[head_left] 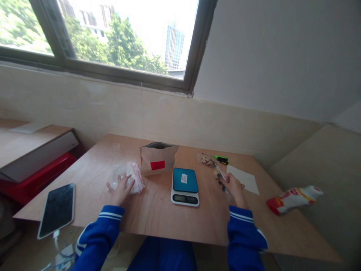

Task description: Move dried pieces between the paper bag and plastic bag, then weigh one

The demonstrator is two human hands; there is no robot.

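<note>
My left hand (122, 189) lies with its fingers spread on a pile of clear plastic zip bags (137, 177) with red-striped edges. My right hand (233, 186) is closed on a slim whitish strip (220, 173); whether it is a pen or a bag's edge I cannot tell. Small tan and dark pieces (219, 179) lie just left of those fingers, partly covered. Between my hands is a kitchen scale (185, 187) with a blue top and nothing on its platform. A brown paper pouch (158, 160) with a red label stands upright behind it, its mouth open.
Farther back are a clear bag of light brown pieces (208, 161) and green-and-black-handled tools (222, 159). White paper (244, 178) lies beyond my right hand. A red-and-white bottle (293, 199) lies on its side at right. A tablet (58, 209) with a cable overhangs the left front edge.
</note>
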